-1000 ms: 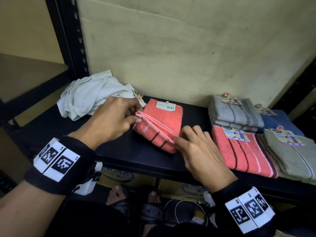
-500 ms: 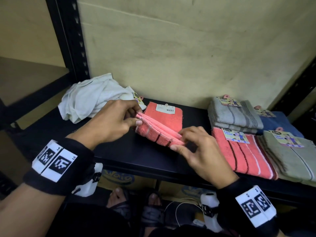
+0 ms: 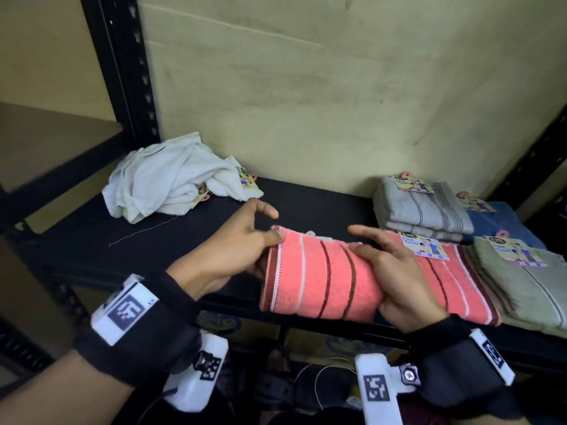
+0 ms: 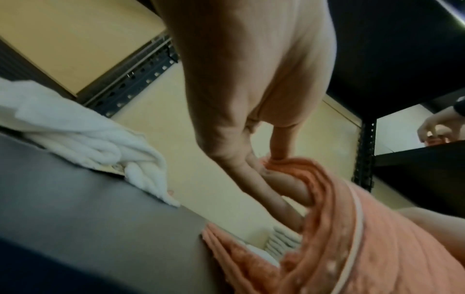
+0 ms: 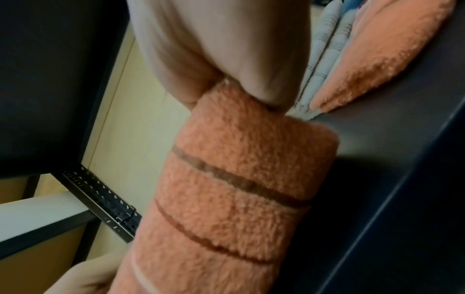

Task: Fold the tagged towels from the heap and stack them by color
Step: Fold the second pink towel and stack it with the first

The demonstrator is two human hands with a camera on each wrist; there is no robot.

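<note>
Folded coral towel [image 3: 319,280] is now up off the shelf [image 3: 190,240] and carried rightward; 0.5 s ago it sat mid-shelf with both hands working its near edge, tag face up. Now it's flipped, striped side showing, hanging over the shelf's front edge just beside the coral stack [image 3: 460,286].

Left hand [image 3: 227,256] pinches the towel's left end, thumb on top and fingers underneath, index finger lifted free. Right hand [image 3: 395,280] grips the right end, thumb over the top and fingers curled round it, per the right wrist view.

Reads as: folding done, this is the placing step. It likely goes onto the matching coral stack, which already holds 1 tagged towel. Grey stack [image 3: 426,207], blue towel [image 3: 503,219] and olive towel [image 3: 527,280] sit further right. White heap [image 3: 171,176] still crumpled at left by the wall, with at least 2 tags showing, so more folding remains.
</note>
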